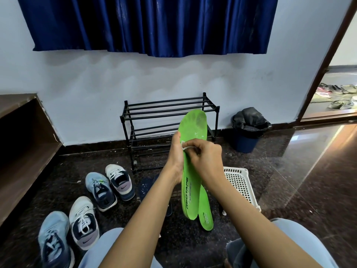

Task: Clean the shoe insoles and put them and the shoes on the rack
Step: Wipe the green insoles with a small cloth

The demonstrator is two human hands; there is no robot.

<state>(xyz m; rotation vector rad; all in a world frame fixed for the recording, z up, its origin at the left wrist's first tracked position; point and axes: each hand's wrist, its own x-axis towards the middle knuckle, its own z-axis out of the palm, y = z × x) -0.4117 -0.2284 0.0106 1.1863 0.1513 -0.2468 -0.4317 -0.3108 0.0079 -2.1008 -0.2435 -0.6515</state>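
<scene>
Left hand point(176, 154): fingers wrapped round the left edge of the green insole point(193, 130) at about mid-length. It holds the insole up off the floor point(289, 171), toe end up, heel end down, printed face toward the camera. The toe end overlaps the rack point(154, 117) in view.

Right hand point(205, 159): fingers curled, thumb and fingertips pinching a small white wad point(185, 147). The wad is pressed on the insole face, just beside the left thumb. It's too small to call, could be cloth or tissue. There's a pale grey smudge on the toe area above both hands.

Second green insole point(206, 211): flat on the floor, partly hidden behind the heel of the held one. Dark insole point(145, 187): on the floor to the left, partly under the left forearm.

Shoes, all on the floor left of the arms, openings up:
- light blue shoe point(100, 190) and white shoe point(120, 180), side by side near the rack's foot
- second white shoe point(84, 222) and second blue shoe point(53, 242), side by side nearer the camera, next to the person's knee

Rack: black bar frame, stands against the wall.

White perforated basket point(241, 187): on the floor just right of the right forearm. Blue bin point(248, 130) with a black liner: against the wall, right of the rack. Blue curtain point(146, 26) hangs above.
</scene>
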